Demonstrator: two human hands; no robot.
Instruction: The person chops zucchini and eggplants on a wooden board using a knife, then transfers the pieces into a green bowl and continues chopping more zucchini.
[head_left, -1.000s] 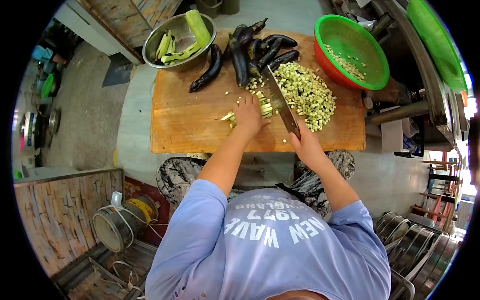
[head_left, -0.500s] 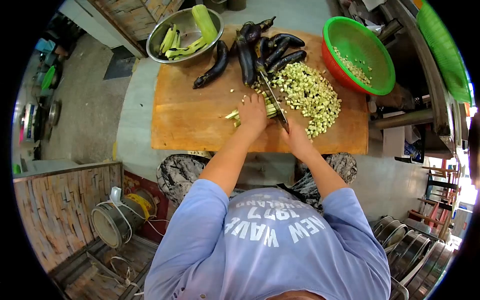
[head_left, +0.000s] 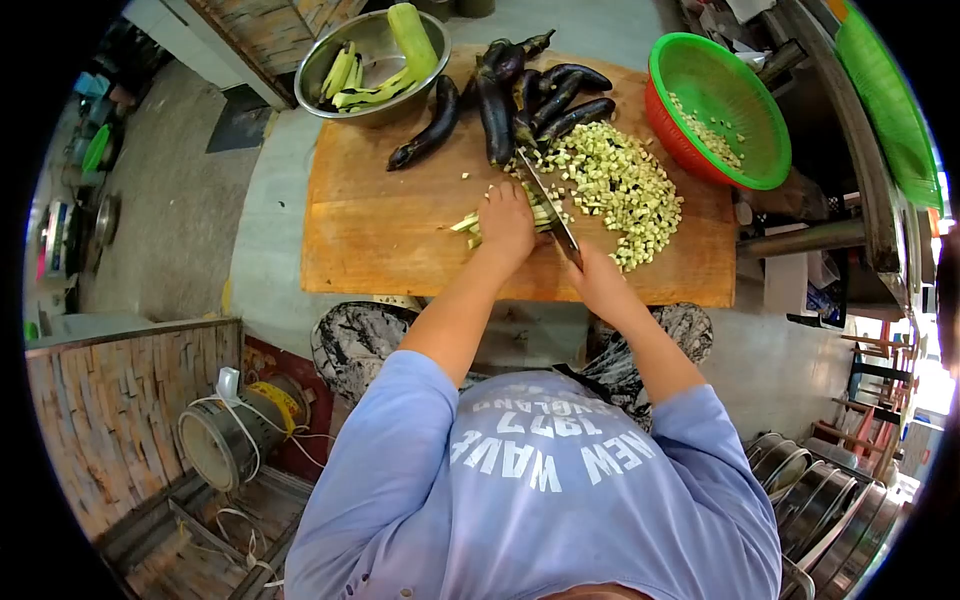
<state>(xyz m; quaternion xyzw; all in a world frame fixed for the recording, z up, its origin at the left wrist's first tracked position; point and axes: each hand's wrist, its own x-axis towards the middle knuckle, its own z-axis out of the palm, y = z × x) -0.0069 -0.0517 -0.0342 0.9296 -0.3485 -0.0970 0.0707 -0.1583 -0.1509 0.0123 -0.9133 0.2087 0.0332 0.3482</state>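
My left hand point(head_left: 507, 222) is closed over a bundle of pale green eggplant strips point(head_left: 466, 225) lying on the wooden cutting board point(head_left: 370, 240). In my right hand point(head_left: 597, 277) is the handle of a kitchen knife point(head_left: 551, 208), its blade slanting up and left beside the left fingers, across the strips' cut ends. Diced eggplant point(head_left: 630, 195) is heaped right of the blade. Beyond the knife tip lie several whole dark purple eggplants point(head_left: 495, 115), and one more eggplant point(head_left: 425, 135) is set apart to the left.
A steel bowl point(head_left: 437, 75) at the back left holds peeled eggplant pieces. At the back right stands a green and red colander point(head_left: 668, 128) with some dice inside. A metal drum point(head_left: 215, 445) is on the floor at left, and a wooden-framed rack point(head_left: 850, 140) borders the right.
The knife blade has shifted slightly and tilts a little more to the left. Both hands stay in nearly the same places on the board.
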